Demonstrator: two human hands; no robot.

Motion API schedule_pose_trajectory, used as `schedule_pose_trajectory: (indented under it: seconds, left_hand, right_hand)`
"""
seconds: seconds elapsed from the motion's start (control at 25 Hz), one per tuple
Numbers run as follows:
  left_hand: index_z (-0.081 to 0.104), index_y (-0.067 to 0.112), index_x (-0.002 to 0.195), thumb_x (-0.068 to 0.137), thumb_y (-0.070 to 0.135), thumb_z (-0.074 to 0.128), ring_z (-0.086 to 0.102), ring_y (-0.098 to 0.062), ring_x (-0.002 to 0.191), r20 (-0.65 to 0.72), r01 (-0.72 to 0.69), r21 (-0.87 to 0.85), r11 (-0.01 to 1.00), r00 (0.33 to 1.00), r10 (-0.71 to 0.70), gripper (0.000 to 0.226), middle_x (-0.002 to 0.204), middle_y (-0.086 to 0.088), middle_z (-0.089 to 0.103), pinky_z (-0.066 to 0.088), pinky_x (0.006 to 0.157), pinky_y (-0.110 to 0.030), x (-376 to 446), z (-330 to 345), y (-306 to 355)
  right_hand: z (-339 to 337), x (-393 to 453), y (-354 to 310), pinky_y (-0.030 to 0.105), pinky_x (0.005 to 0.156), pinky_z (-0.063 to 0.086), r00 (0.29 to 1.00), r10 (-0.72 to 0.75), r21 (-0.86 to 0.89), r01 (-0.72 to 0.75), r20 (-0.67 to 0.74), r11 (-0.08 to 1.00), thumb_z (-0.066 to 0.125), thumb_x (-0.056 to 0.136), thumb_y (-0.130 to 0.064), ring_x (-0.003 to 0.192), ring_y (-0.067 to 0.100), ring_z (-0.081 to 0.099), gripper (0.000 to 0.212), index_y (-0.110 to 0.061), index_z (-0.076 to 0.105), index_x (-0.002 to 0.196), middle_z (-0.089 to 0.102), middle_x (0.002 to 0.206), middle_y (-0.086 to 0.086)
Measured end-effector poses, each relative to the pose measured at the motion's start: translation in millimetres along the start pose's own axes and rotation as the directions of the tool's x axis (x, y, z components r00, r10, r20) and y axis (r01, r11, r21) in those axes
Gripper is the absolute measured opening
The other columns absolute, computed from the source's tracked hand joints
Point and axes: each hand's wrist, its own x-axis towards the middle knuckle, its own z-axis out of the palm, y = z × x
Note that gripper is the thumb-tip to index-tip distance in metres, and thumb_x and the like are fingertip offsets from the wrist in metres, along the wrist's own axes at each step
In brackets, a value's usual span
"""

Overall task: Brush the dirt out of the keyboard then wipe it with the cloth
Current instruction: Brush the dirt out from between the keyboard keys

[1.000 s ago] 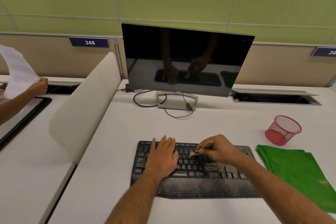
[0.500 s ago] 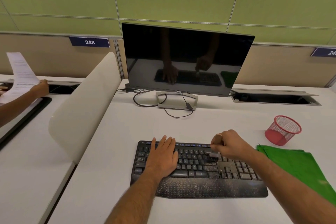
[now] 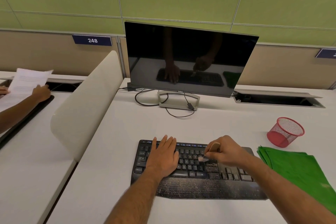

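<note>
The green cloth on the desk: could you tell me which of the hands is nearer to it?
The right hand, holding the brush mid-keyboard, is nearer the green cloth. The left hand rests flat on the keyboard's far side.

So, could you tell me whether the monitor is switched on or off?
Apparently off: the monitor screen is black, showing only reflections of the hands and keyboard.

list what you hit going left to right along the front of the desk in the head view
left hand flat on the keyboard → brush held in the right hand → green cloth, with the red mesh cup just behind it.
</note>
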Motion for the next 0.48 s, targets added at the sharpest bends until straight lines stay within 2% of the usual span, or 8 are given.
schedule_pose_trajectory:
  seconds: [0.12,0.32,0.4,0.48]
  left_hand:
    - [0.012,0.018,0.159,0.105,0.042,0.019,-0.001,-0.016,0.153,-0.002,-0.001,0.000,1.000,1.000,0.001,0.060,0.166,0.002,0.012,-0.007,0.122,-0.052,0,0,0]
    - [0.012,0.018,0.159,0.104,0.042,0.019,0.000,-0.015,0.153,-0.004,0.000,-0.001,1.000,1.000,0.000,0.060,0.166,0.002,0.012,-0.006,0.122,-0.052,0,1,-1]
    - [0.012,0.018,0.159,0.104,0.042,0.019,0.000,-0.015,0.153,-0.001,0.002,0.000,1.000,1.000,-0.002,0.060,0.166,0.002,0.012,-0.006,0.122,-0.052,0,2,-1]
    - [0.012,0.018,0.159,0.104,0.042,0.019,-0.001,-0.015,0.153,0.003,0.004,-0.001,1.000,1.000,-0.004,0.060,0.166,0.002,0.011,-0.006,0.122,-0.052,0,1,0]
  right_hand:
    - [-10,-2,6,0.026,0.072,0.057,0.999,0.023,-0.068,-0.022,0.024,0.997,0.075,0.081,-0.022,0.072,0.002,0.067,0.006,-0.026,0.078,0.077,0.074,0.075,-0.010]
    - [-23,-2,7,0.027,0.067,0.056,0.997,0.028,-0.204,-0.014,0.068,0.979,0.069,0.079,-0.017,0.067,0.005,0.065,0.011,-0.023,0.076,0.073,0.072,0.068,-0.009]
    - [-24,-3,8,0.030,0.063,0.056,0.999,0.020,-0.181,-0.012,0.039,0.983,0.069,0.078,-0.018,0.065,0.007,0.066,0.011,-0.023,0.075,0.071,0.072,0.066,-0.007]
    - [-22,-4,8,0.030,0.058,0.053,0.998,0.003,-0.104,-0.009,-0.060,0.995,0.069,0.079,-0.017,0.062,0.009,0.065,0.015,-0.025,0.075,0.068,0.072,0.065,-0.007]
